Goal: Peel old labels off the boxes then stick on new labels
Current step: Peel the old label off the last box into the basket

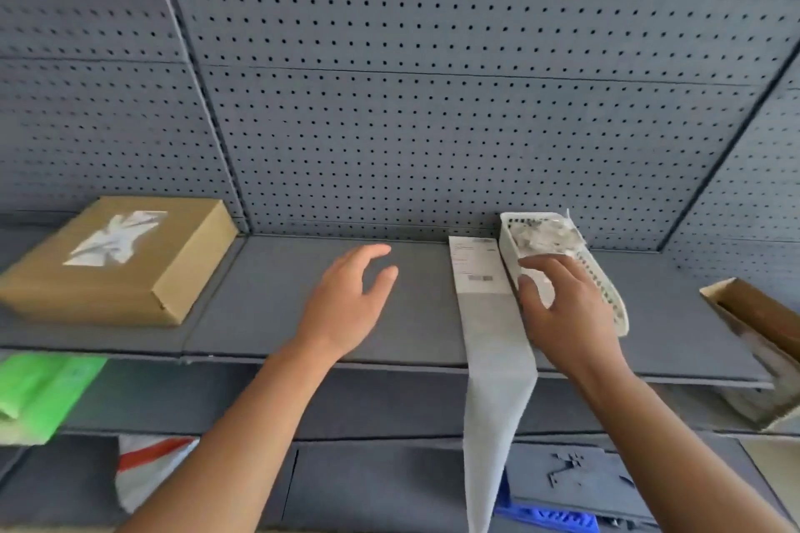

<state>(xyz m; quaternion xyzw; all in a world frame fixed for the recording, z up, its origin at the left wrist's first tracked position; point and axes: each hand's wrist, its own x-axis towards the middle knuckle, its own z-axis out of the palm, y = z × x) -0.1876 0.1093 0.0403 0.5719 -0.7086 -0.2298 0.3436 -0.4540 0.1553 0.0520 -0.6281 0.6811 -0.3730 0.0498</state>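
Note:
A closed cardboard box (130, 273) lies at the left of the grey shelf (268, 316), with a torn, crumpled white label (114, 238) on its top. A long white label strip (489, 316) runs from the shelf down over its front edge; a printed label sits at its far end. Right of the strip stands a white perforated basket (604, 286) holding crumpled paper scraps. My right hand (558, 307) hovers over the basket's near-left side, fingers curled, touching or just above its rim. My left hand (346, 303) floats open above the bare middle of the shelf.
Grey pegboard (433, 100) backs the shelf. An open cardboard box (753, 316) juts in at the right edge. Below, a green bag (39, 394) sits at left, a white and red bag (151, 467) lower down, and a blue crate (550, 515) near the bottom.

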